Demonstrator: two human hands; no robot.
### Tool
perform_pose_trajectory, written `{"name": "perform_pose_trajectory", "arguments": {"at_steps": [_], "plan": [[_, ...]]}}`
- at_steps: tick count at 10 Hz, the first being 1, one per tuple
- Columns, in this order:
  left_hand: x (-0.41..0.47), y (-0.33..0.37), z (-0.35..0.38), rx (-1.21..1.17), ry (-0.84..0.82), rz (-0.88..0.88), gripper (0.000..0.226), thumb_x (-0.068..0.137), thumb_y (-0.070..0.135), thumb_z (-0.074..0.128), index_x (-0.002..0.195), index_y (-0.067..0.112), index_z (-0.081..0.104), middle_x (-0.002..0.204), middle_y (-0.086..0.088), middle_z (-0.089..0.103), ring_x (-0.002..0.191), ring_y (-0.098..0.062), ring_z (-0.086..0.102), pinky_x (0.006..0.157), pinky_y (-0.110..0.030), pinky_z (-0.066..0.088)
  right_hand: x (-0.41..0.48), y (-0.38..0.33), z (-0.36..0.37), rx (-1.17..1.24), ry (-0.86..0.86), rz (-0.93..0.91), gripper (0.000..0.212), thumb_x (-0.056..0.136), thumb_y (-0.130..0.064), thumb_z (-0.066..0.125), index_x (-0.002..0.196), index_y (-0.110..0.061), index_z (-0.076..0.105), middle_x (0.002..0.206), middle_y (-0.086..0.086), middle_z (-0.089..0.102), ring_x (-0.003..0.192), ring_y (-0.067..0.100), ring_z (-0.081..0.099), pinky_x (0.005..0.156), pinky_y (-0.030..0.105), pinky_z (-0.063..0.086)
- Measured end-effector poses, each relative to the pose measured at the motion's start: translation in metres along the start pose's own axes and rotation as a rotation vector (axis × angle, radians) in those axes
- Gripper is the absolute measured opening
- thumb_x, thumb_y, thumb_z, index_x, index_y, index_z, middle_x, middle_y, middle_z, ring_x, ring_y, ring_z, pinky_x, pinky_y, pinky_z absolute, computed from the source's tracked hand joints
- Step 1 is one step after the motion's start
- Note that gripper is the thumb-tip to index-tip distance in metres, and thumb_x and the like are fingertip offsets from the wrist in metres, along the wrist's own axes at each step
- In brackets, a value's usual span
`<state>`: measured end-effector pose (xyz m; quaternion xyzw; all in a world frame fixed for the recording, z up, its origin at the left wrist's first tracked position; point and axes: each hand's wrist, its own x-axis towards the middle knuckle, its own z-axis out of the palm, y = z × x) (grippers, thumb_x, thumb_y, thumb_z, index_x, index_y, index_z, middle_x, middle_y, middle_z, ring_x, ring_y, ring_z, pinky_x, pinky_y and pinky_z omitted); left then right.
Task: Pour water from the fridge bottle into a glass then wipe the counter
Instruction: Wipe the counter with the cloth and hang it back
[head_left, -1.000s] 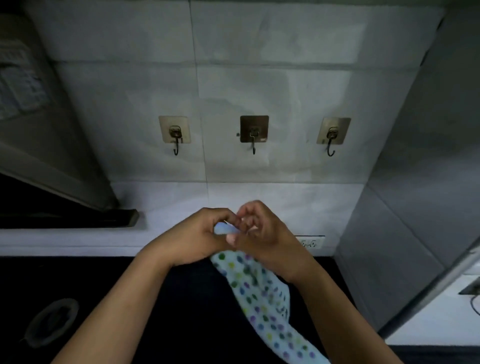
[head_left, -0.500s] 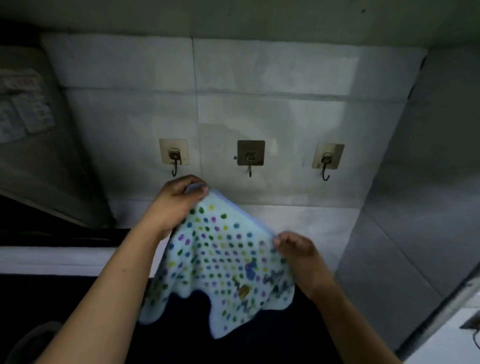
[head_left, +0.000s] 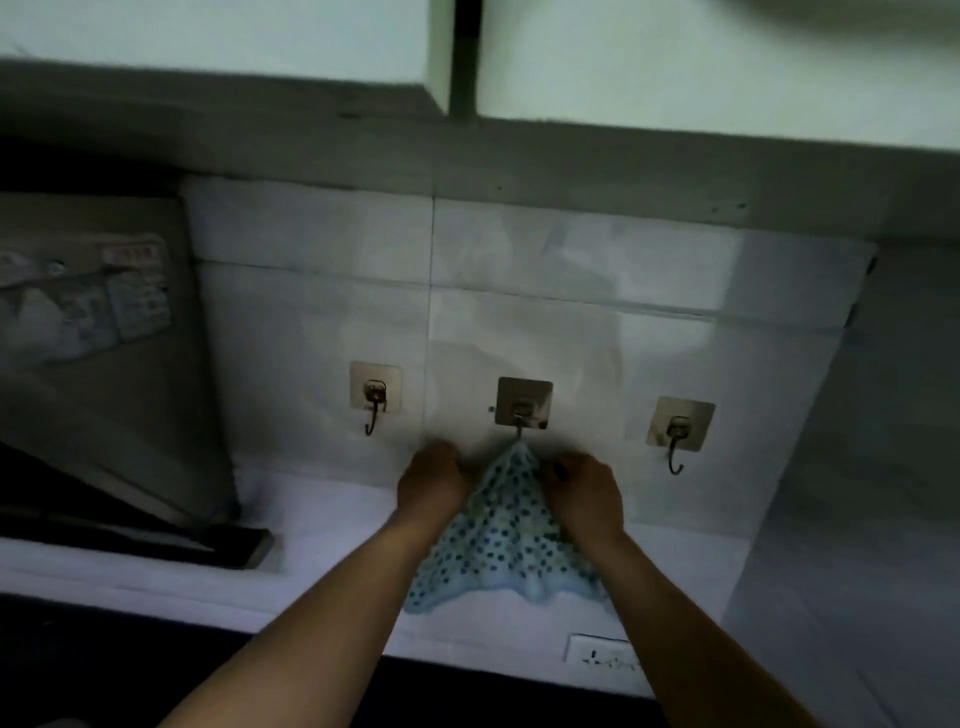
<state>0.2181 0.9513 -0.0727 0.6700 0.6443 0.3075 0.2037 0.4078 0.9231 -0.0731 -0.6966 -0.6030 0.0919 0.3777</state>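
Two bare hands meet at the top corner of a dotted cloth (head_left: 506, 535) beneath the middle hook (head_left: 523, 410) on a tiled wall (head_left: 571, 322). The left hand (head_left: 431, 480) sits closed at the cloth's upper left edge and the right hand (head_left: 584, 491) at its upper right edge, each grip pinching fabric just below the peak. That peak rises to the tip of the middle hook and appears to touch it; whether it is looped over the hook cannot be told.

The cloth is pale blue, sprinkled with small dark and coloured dots, and hangs in a triangle, narrow at the hook and fanning out to a wavy lower hem between the two forearms. It lies against the wall above a white wall socket (head_left: 602, 656) and the dark surface (head_left: 104, 670) below. The left hook (head_left: 375, 397) and right hook (head_left: 679, 431) are bare.

Half a second ago the cloth was held spread wide below the hooks, hands well apart, the left high and the right low. Now the hands have closed in together at the middle hook, and the cloth is gathered to a point there.
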Motion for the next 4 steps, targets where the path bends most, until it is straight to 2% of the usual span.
{"name": "perform_pose_trajectory", "arguments": {"at_steps": [1, 2, 3, 4], "plan": [[-0.004, 0.0, 0.018, -0.056, -0.134, 0.012, 0.024, 0.094, 0.033, 0.056, 0.081, 0.014, 0.059, 0.1, -0.012, 0.069, 0.084, -0.024, 0.06, 0.073, -0.028, 0.044, -0.008, 0.003, 0.015, 0.069, -0.058, 0.007, 0.033, 0.091, -0.024, 0.054, 0.059, -0.017, 0.049, 0.059, 0.001, 0.055, 0.055, 0.014, 0.053, 0.051, 0.027, 0.036], [-0.015, 0.005, 0.025, -0.048, -0.165, 0.069, 0.028, 0.098, 0.028, 0.051, 0.095, 0.006, 0.069, 0.106, -0.013, 0.071, 0.092, -0.027, 0.063, 0.074, -0.026, 0.041, -0.014, -0.005, 0.017, 0.063, -0.101, -0.009, 0.034, 0.092, -0.019, 0.051, 0.059, -0.017, 0.041, 0.058, 0.002, 0.048, 0.053, 0.015, 0.048, 0.048, 0.025, 0.03], [-0.022, 0.007, 0.025, -0.049, -0.137, 0.097, 0.027, 0.1, 0.026, 0.048, 0.089, 0.009, 0.066, 0.094, -0.008, 0.068, 0.088, -0.027, 0.062, 0.071, -0.026, 0.039, -0.02, -0.001, 0.014, 0.049, -0.074, -0.02, 0.029, 0.093, -0.018, 0.05, 0.064, -0.015, 0.044, 0.064, 0.001, 0.051, 0.059, 0.018, 0.049, 0.051, 0.027, 0.031], [-0.033, 0.007, 0.021, -0.059, -0.064, 0.073, 0.026, 0.098, 0.022, 0.048, 0.074, 0.014, 0.051, 0.072, 0.0, 0.053, 0.071, -0.021, 0.053, 0.054, -0.027, 0.034, -0.03, -0.001, 0.008, 0.062, -0.009, -0.037, 0.02, 0.091, -0.012, 0.052, 0.072, -0.006, 0.052, 0.069, 0.008, 0.057, 0.063, 0.02, 0.051, 0.053, 0.028, 0.034]]}}
